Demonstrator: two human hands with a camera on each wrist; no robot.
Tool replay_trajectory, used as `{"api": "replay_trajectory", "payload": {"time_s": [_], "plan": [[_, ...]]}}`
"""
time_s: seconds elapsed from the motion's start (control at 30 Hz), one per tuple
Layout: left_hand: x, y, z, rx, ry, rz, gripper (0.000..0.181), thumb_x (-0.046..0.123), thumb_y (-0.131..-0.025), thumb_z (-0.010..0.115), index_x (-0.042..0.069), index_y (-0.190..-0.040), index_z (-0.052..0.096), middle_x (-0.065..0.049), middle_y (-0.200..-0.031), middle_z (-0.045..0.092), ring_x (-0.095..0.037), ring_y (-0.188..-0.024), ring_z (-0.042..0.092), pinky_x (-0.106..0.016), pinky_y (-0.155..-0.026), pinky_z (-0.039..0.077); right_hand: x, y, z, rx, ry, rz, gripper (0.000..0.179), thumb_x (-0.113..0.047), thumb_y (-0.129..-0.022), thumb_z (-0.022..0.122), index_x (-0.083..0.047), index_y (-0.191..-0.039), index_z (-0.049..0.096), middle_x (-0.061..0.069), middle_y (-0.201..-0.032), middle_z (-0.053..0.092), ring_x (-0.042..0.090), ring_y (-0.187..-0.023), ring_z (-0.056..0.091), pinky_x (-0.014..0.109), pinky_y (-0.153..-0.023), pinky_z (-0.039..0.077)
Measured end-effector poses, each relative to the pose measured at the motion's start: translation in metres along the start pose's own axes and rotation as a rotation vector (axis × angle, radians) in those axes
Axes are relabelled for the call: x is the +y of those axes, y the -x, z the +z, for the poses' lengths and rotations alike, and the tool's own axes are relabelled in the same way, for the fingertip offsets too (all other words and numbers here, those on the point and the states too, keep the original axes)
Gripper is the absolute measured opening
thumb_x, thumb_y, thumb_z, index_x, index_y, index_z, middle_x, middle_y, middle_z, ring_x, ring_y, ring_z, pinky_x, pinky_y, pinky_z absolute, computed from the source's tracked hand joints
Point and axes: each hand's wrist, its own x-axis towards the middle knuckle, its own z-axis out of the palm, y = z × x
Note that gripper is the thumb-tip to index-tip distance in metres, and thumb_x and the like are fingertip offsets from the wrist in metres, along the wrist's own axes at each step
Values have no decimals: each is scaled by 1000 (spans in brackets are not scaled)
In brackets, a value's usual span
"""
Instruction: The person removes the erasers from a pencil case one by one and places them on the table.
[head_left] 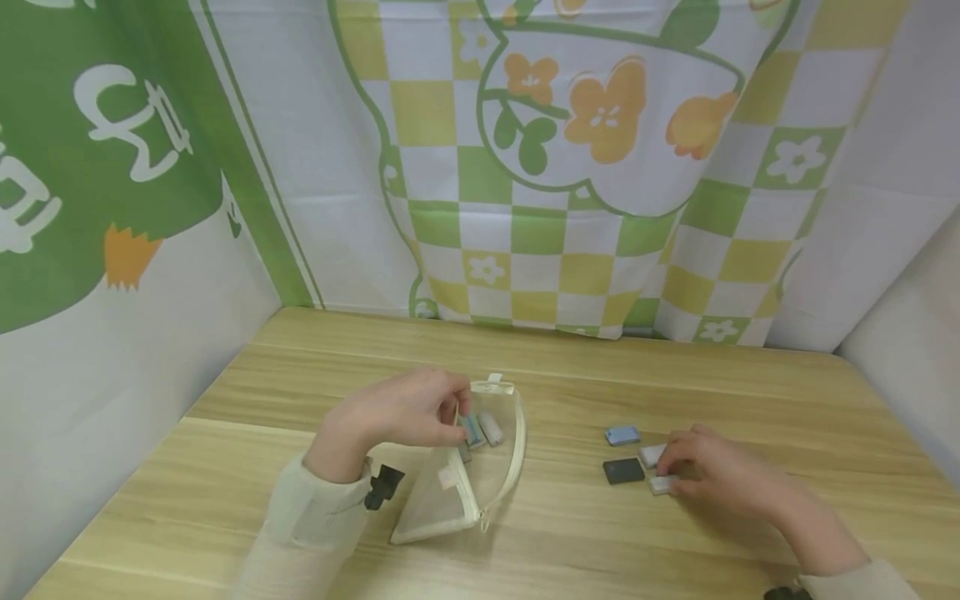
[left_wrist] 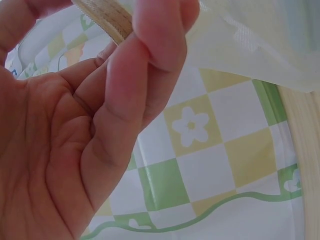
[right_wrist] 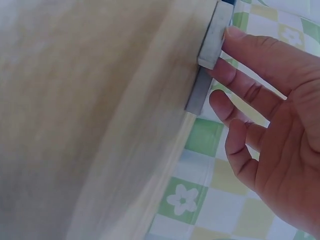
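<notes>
My left hand (head_left: 408, 414) holds the zippered edge (left_wrist: 107, 17) of a see-through mesh pouch (head_left: 471, 500) with curled fingers. The pouch gapes and leans on the table. Inside it lie a blue-green block (head_left: 472, 430) and a whitish block (head_left: 491, 428), partly behind the mesh. On the right, my right hand (head_left: 735, 475) pinches a small light-grey rectangular block (right_wrist: 216, 37) between thumb and fingertips, low over the wood. Close by lie another whitish block (head_left: 652, 455), a black block (head_left: 624, 471) and a light-blue block (head_left: 622, 435). What kind these blocks are is too small to tell.
A wooden table (head_left: 570, 533) carries everything. Behind it hangs a checked, flowered curtain (head_left: 540, 250), and a green and white cloth (head_left: 150, 208) hangs at the left. Bare wood lies between the pouch and the loose blocks.
</notes>
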Motion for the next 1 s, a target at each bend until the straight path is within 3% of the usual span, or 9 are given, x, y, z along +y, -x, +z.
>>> {"api": "replay_trajectory", "payload": {"time_s": [0.27,0.5,0.77,1.0], "plan": [[0,1,-2,4,11,-12,14,13,-83,66,11,-97,63,4,-75,58,-9,-67,51,-25,-61,45,-4,-8,-6,83,-27,-126,15,-13,-83,76,-21,-95,72,-13,-90,63,4,-85,57,30,-74,52],[-1,2,-2,9,22,-2,15,13,-84,66,9,-98,63,4,-74,58,-9,-66,50,-24,-60,45,-22,-22,-13,49,-98,-99,11,-16,-89,72,-19,-99,73,-12,-94,64,5,-86,59,29,-73,53],[-1,1,-2,4,20,-6,14,13,-85,66,9,-98,63,5,-72,57,-8,-64,49,-24,-60,44,-39,-42,-9,74,-103,-174,13,-15,-90,71,-13,-102,73,-5,-98,68,9,-88,63,30,-74,55],[0,1,-2,1,15,-4,15,12,-85,65,6,-98,63,5,-70,54,-7,-62,46,-23,-59,42,-52,-60,1,79,-146,-177,16,-7,-87,72,-10,-102,73,-3,-98,68,10,-86,63,31,-74,56]]}}
